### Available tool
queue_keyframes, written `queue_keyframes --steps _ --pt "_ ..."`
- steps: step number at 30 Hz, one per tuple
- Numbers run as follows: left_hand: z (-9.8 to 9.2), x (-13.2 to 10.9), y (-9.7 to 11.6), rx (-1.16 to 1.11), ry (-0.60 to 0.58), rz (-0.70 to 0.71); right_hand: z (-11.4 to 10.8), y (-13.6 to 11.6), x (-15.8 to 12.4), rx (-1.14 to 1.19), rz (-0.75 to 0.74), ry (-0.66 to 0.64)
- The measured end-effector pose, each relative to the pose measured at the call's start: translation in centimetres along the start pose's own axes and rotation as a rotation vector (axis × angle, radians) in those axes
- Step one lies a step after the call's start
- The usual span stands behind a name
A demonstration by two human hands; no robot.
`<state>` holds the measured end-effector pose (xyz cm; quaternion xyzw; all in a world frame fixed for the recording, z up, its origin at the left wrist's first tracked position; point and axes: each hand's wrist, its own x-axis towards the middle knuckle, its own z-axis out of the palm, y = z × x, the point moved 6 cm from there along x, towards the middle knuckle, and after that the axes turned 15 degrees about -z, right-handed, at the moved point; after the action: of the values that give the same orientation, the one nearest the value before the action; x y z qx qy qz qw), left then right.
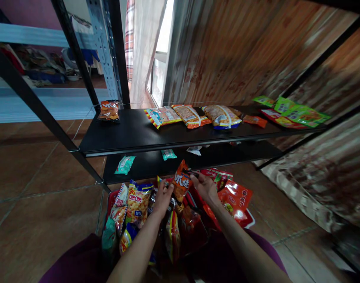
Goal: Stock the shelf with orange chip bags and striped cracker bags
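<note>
Bare forearms [135,249] extend over snack packets [139,200] heaped between purple-clad legs [76,260]. Above the heap, the left hand [161,199] pinches the left side of a tilted orange packet [181,182] in its fingers; the right hand's [206,189] fingers pinch its upper right edge. Beyond, a black shelf unit [117,133] carries more bags [191,116].
</note>
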<state>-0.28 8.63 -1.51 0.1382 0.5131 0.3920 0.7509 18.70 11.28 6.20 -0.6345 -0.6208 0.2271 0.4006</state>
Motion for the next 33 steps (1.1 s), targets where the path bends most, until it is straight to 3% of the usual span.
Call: queue_keyframes --steps 4,6,11,14,17,22,27,33 --pt "0.5 -2.3 0.1 -0.212 -0.153 -0.132 0.2 -3.4 0.9 0.493 0.055 -0.035" --pt "-0.5 -3.7 0.8 -0.299 -0.19 -0.118 1.2 -3.9 0.8 0.646 0.138 -0.046" --pt "-4.7 -6.3 2.6 -0.291 -0.132 -0.148 4.7 -2.4 -1.1 0.975 0.421 -0.045" --pt "-5.9 -7.3 4.1 -0.205 -0.142 -0.152 6.2 -1.3 -1.6 1.097 0.54 -0.08" --pt "-5.7 -7.9 4.9 -0.147 -0.193 -0.176 7.1 -1.1 -0.9 1.154 0.555 -0.129" --pt "-5.0 -7.8 4.6 -0.144 -0.239 -0.128 9.1 -2.6 0.2 1.2 0.445 -0.242" --pt "-5.3 -7.0 4.0 -0.171 -0.24 -0.075 11.4 -5.0 -2.1 1.219 0.434 -0.405" --pt "-7.3 -7.0 4.6 -0.022 -0.156 -0.013 12.1 -6.8 -4.7 1.084 0.334 -0.404"
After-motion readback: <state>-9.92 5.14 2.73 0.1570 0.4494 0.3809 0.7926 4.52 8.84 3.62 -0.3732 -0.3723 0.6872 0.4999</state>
